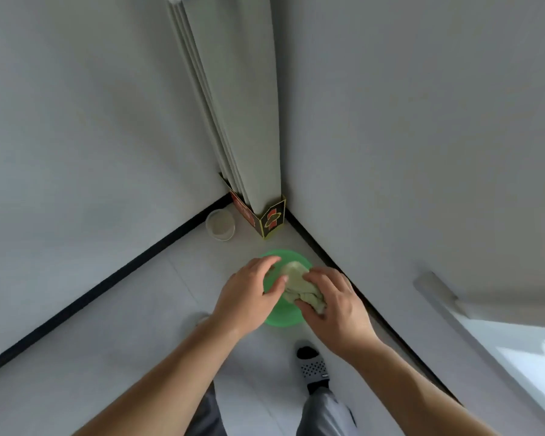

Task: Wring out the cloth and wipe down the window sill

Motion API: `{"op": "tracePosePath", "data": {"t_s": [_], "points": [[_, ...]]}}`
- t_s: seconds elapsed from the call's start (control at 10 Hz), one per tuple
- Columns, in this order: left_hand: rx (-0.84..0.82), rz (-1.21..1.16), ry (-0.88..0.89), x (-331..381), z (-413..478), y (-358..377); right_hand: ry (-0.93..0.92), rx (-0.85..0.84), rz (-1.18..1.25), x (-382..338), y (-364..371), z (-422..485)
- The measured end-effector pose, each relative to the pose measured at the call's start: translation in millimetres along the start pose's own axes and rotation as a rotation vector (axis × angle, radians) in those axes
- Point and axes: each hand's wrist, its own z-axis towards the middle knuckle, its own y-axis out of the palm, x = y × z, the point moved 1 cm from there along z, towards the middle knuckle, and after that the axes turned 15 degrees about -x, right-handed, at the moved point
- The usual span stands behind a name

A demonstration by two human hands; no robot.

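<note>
pale green cloth (299, 286), bright green basin (283, 319), black box (266, 220) with red and yellow print, grey slipper (313, 366) with black dots

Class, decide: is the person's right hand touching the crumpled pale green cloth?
Touching. The head view shows the right hand with its fingers curled round the crumpled pale green cloth.
</note>
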Motion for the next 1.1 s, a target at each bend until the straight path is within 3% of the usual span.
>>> {"op": "tracePosePath", "data": {"t_s": [0.1, 0.3, 0.7, 0.9, 1.1], "points": [[-0.213, -0.093, 0.024, -57, 54, 2, 0.088, 0.024, 0.022, 13, 51, 33], [-0.459, -0.193, -0.034, -182, 147, 44, 0.259, 0.057, 0.071, 69, 171, 94], [-0.394, -0.066, -0.045, -370, 329, 203, 0.528, 0.038, 0.079, 268, 382, 191], [-0.395, 0.107, 0.022, -419, 372, 264, 0.567, 0.116, 0.061, 322, 446, 200], [-0.338, 0.337, 0.069, -427, 376, 276, 0.639, 0.144, 0.091, 335, 466, 201]]}}
